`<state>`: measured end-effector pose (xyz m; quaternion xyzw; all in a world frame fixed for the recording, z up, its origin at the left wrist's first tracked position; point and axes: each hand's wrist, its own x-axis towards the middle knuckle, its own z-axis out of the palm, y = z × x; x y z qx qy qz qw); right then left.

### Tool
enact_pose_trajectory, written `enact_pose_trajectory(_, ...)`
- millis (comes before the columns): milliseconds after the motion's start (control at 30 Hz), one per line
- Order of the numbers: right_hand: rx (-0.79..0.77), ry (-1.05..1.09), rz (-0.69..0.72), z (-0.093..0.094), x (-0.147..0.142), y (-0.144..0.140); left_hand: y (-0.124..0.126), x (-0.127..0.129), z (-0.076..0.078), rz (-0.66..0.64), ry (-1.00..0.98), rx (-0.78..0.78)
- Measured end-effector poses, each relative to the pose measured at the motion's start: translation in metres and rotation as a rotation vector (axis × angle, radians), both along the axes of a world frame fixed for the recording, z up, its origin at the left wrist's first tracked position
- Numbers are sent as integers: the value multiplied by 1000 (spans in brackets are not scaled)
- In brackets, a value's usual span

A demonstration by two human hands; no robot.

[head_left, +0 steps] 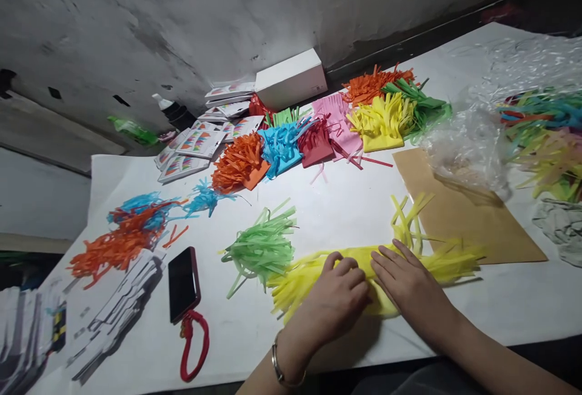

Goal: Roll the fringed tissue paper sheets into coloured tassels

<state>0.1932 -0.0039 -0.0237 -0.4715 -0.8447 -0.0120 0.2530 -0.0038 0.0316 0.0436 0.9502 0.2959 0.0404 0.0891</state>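
Observation:
A yellow fringed tissue paper (313,271) lies spread on the white table in front of me, its cut strips fanning out at both ends. My left hand (341,298) is on its middle with the fingers curled against the paper. Flat beside it, my right hand (404,280) presses on the same sheet with its fingers stretched out. A few loose yellow strips (411,216) stick up beyond my right fingertips. Just left of the yellow sheet is a light green tissue tassel (264,246). The undersides of both hands are hidden.
Fringed bundles stand in a row behind, including an orange one (240,162) and a yellow one (382,122). A phone (183,286) with a red strap lies left, near stacked white papers (116,313). Brown cardboard (473,219) and clear plastic bags (468,146) are right. A white box (291,77) stands behind.

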Motion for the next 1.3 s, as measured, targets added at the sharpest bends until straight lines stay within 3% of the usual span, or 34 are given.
enact_pose_trajectory(100, 2, 3, 11, 1, 1, 2, -19, -15, -3, 83, 3, 38)
enact_pose_trajectory(267, 15, 18, 15, 2, 3, 2, -44, -56, 0, 414, 135, 72)
enact_pose_trajectory(367, 14, 26, 18, 5, 3, 2, -50, -61, 5, 534, 139, 162)
enact_pose_trajectory(500, -20, 29, 22, 7, 3, 1, -34, -26, 3, 386, 28, 185)
enact_pose_trajectory(633, -36, 37, -1, 8, 9, 1, -6, 4, -12, 237, 90, 111)
enact_pose_trajectory(867, 46, -1, -12, 19, 0, -4, -4, -5, -24, 242, 1, 137)
enact_pose_trajectory(1067, -12, -21, -2, 23, -20, 2, -12, -3, -29, 209, -78, 146)
enact_pose_trajectory(1300, -21, 52, -39, 16, 20, -2, -9, -20, -43, 257, -161, 148)
